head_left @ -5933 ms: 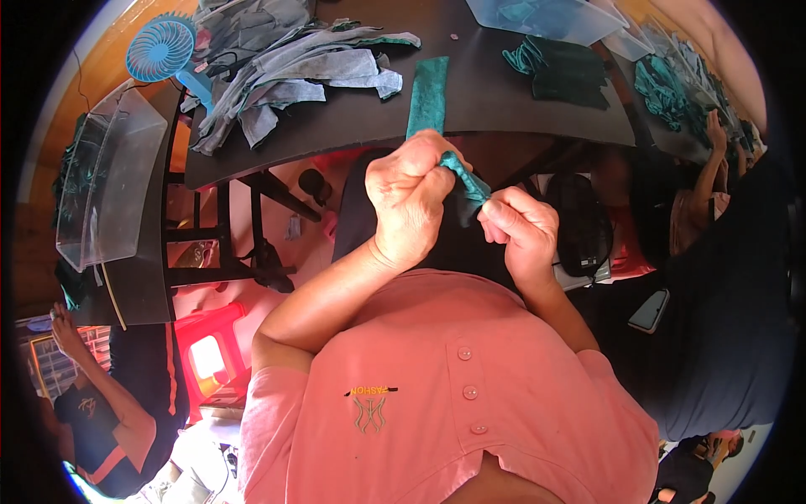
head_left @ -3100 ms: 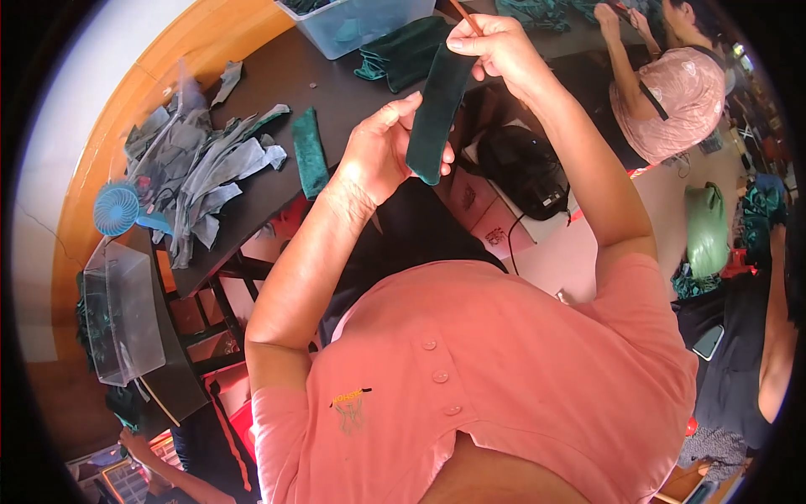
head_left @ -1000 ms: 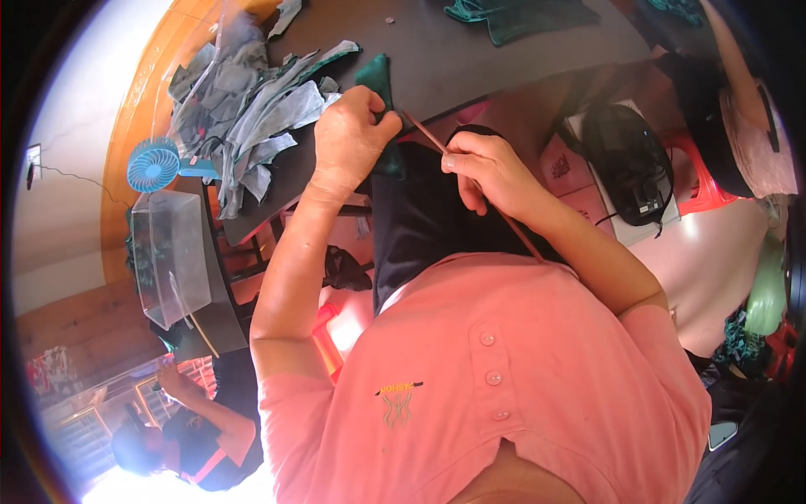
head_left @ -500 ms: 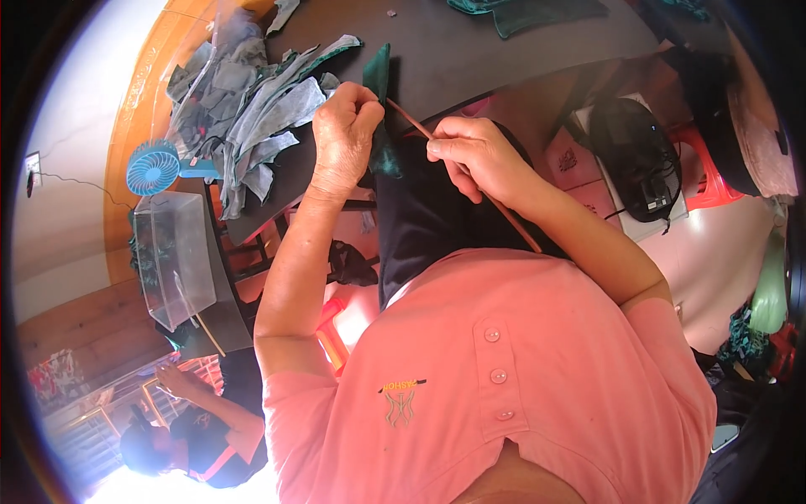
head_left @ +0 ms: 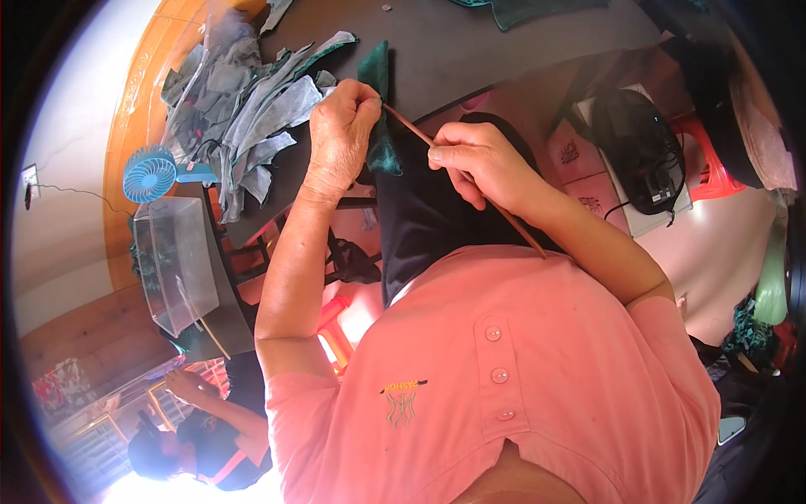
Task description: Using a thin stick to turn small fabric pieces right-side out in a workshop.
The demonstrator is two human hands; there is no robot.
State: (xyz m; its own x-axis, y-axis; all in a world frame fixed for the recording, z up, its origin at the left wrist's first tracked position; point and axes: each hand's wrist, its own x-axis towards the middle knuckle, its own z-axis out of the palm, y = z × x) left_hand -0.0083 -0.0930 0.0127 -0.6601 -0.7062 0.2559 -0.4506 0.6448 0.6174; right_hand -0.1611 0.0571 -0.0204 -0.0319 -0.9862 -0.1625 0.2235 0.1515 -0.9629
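My left hand (head_left: 342, 122) is closed on a dark green strip of shiny fabric (head_left: 384, 151), pinching it near its middle. One end of the strip sticks up over the dark table (head_left: 470, 50); the other hangs above my lap. My right hand (head_left: 478, 160) is closed around a thin brown stick (head_left: 409, 125). The stick's far tip meets the fabric at my left fingertips, and its near end reaches the front of my pink shirt. Whether the tip is inside the fabric is hidden by the fingers.
A heap of grey-backed green fabric pieces (head_left: 277, 118) lies on the table at left, with a small blue fan (head_left: 149, 175) and a clear plastic box (head_left: 178, 260) nearer. Another person (head_left: 210, 428) sits at lower left. A black bag (head_left: 634, 151) and red stool (head_left: 705, 160) stand at right.
Both hands stay almost in place, with the stick and fabric held as before. The whole view has shifted slightly.
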